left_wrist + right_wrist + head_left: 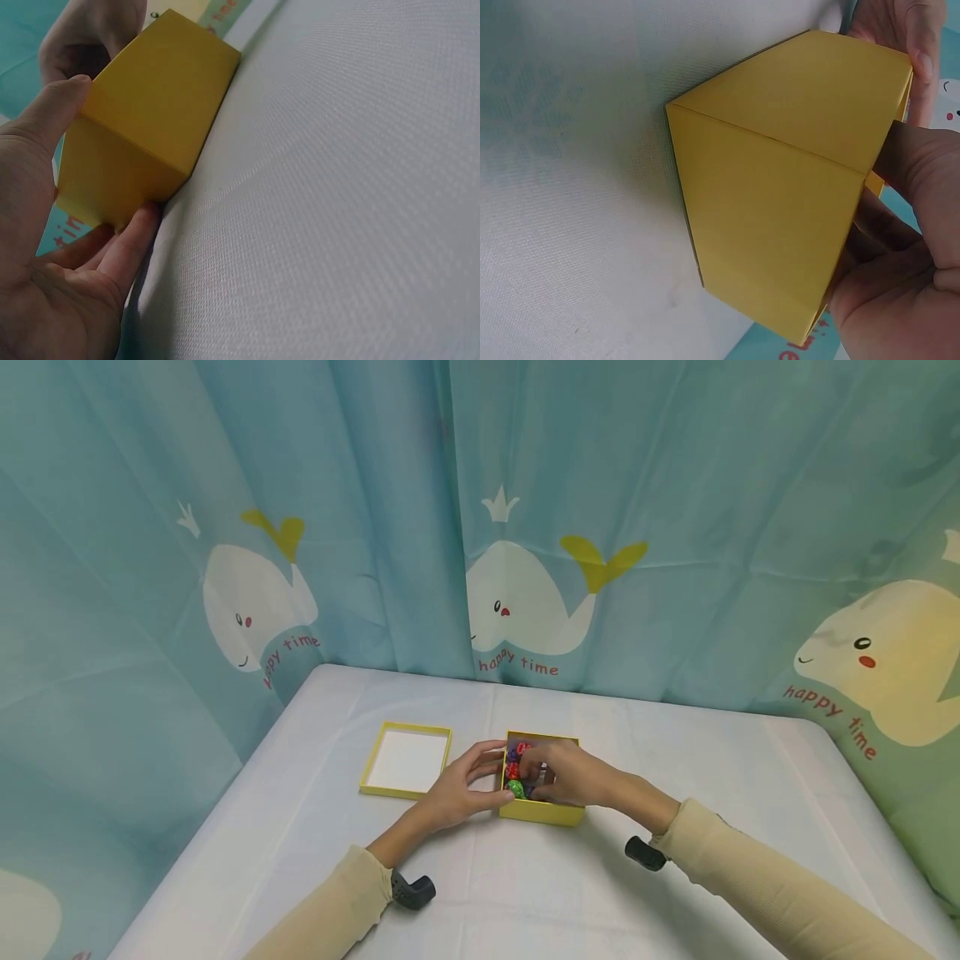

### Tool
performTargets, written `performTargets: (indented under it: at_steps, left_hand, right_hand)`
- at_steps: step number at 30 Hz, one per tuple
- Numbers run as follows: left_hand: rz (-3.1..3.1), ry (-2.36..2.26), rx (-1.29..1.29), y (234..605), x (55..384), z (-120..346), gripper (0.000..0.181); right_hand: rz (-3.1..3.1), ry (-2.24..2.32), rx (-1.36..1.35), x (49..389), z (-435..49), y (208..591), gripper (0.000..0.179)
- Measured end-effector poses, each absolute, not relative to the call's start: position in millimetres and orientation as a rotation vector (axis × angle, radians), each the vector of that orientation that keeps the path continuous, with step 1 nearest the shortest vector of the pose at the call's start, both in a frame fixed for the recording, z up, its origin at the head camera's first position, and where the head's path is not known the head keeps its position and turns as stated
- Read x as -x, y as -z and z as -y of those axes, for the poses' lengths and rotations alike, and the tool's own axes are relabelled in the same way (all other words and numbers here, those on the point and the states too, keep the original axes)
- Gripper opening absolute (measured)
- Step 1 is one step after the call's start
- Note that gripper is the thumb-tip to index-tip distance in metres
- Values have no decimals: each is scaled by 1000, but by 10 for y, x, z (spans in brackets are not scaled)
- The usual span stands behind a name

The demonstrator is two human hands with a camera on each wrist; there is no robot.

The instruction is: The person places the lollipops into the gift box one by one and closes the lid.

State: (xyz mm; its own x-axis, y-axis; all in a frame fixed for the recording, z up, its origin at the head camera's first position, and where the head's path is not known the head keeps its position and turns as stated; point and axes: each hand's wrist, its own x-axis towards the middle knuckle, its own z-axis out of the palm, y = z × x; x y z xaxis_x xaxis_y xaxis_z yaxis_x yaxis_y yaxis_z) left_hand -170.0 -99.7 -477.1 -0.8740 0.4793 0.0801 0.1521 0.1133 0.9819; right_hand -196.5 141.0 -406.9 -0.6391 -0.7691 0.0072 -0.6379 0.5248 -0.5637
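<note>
A yellow open-topped box [542, 812] sits on the white-covered table, with several small shiny red, green and dark blue pieces inside, possibly wrapped candies. My left hand [457, 789] holds the box at its left side, its thumb by the near corner and its fingers along the wall. In the left wrist view, the thumb [64, 105] touches the top edge. From the right, my right hand [573, 774] reaches into the box with bent fingers among the pieces, close to a green piece [516, 788]. Whether it pinches one is hidden. The right wrist view shows the box's outer walls [765, 202].
Left of the box lies a shallow yellow-edged lid [408, 760], its white inside facing up. Behind the table [480, 893] hangs a blue-green curtain [405, 510] printed with whales. Black wrist devices [412, 891] show at both sleeves.
</note>
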Motion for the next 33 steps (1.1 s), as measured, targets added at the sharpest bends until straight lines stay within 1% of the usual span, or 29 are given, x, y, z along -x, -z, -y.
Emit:
performTargets:
  at_steps: [10,18,26,33]
  left_hand:
    - [-2146,-1826,-646,4763,1695,995,74]
    - [-2155,-1814,-650,4766,1697,993,73]
    - [-2176,-1809,-644,4635,1696,1028,75]
    - [-2212,-1852,-649,4523,1706,1137,75]
  right_hand:
    - [-2503,820,1175,1986,-1444,4035,18]
    - [-2495,829,1189,2008,-1493,3931,18]
    - [-2545,843,1167,2048,-1553,3805,33]
    - [-2553,899,1157,2064,-1575,3739,37]
